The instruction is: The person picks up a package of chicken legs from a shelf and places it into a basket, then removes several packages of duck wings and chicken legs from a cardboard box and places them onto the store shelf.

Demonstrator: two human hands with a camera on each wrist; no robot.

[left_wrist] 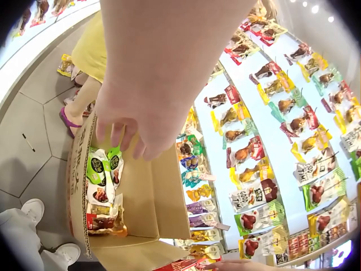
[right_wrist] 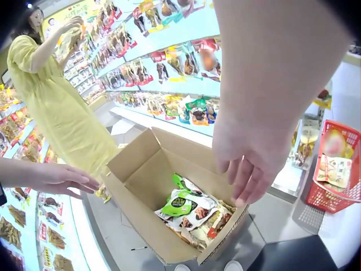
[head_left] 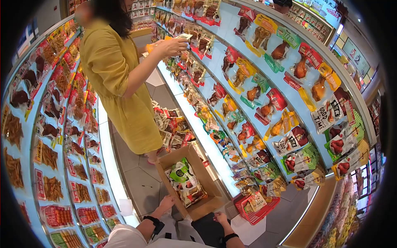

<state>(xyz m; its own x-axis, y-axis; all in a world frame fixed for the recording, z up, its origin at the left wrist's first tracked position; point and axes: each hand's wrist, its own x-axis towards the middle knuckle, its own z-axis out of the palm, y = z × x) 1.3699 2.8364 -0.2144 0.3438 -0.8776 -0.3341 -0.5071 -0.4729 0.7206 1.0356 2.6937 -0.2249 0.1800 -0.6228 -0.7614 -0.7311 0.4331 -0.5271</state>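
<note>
An open cardboard box [head_left: 211, 188] stands on the floor, with green-and-white snack packets [head_left: 182, 173] and other packets inside. At the box's left side is my left hand [head_left: 167, 203], fingers loose and holding nothing; in the left wrist view the left hand [left_wrist: 135, 127] hangs over the box rim. My right hand [head_left: 221, 218] is by the box's near right corner, empty. The right wrist view shows the right hand [right_wrist: 248, 169] with relaxed fingers above the box's edge, and the left hand [right_wrist: 62, 179] stretched out across from it.
A person in a yellow dress [head_left: 120, 74] stands beyond the box, holding a packet. Shelves of packaged meat snacks [head_left: 269, 103] rise on both sides. A red basket [head_left: 264, 211] with packets sits at the right. More packets [head_left: 169, 128] lie in a pile behind the box.
</note>
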